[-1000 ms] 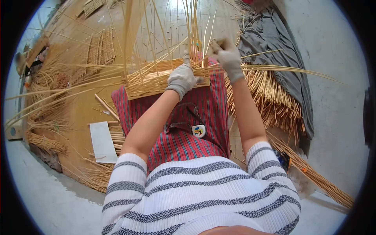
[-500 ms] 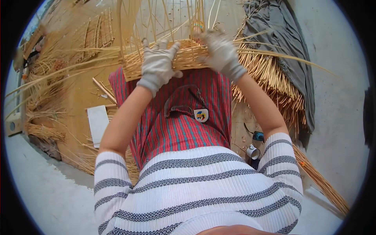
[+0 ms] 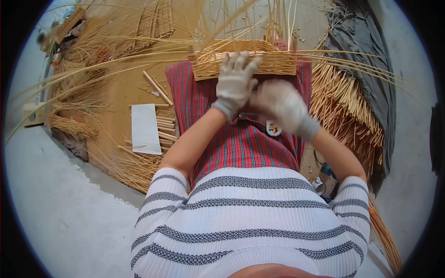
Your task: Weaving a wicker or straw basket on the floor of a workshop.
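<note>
A half-woven wicker basket, rectangular with long upright rods, rests across the far end of my lap. My left hand, in a pale work glove, lies against its near wall with the fingers stretched out and the thumb apart. In the air over the red plaid cloth on my lap is my right hand, also gloved. It is below the basket and smeared by motion, so its fingers are unclear. Just under it shows a small white rounded piece with a coloured picture.
Long loose willow rods stick out past both sides of the basket. A thick bundle of cut rods lies at right beside a dark grey cloth. At left are a white board, short sticks and a woven panel.
My right hand has come off the basket wall and down toward my lap. My left hand stays at the basket. The whole view has shifted, so the scene sits further right.
</note>
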Available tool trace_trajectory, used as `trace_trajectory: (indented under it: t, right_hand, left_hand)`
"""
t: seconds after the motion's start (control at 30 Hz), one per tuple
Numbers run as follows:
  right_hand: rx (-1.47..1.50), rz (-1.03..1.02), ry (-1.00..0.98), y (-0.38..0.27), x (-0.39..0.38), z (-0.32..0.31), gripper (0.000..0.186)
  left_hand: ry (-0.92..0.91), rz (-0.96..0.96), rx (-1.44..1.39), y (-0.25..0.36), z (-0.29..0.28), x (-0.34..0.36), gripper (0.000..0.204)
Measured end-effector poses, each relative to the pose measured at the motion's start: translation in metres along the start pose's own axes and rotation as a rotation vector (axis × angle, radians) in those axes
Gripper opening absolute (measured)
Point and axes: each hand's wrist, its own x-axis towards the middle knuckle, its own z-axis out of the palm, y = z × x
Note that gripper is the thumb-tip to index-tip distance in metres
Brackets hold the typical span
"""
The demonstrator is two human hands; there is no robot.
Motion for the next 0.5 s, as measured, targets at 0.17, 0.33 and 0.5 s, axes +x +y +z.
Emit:
trace_trajectory:
  t: [0.17, 0.33, 0.5]
  right_hand:
    - [0.115, 0.091, -0.116, -0.035, -0.061, 0.039, 0.030]
    - [0.828, 0.732, 0.208, -0.018, -0.045, 0.067, 0.022]
    - [0.681, 0.450, 0.266, -0.025, -0.010, 0.048, 0.036]
  left_hand:
    - [-0.313, -0.512, -0.972, 0.037, -0.002, -0.080, 0.038]
    - [-0.456, -0.569, -1.220, 0.028, 0.008, -0.091, 0.031]
    - [-0.478, -0.952, -1.989, 0.026, -0.003, -0.083, 0.028]
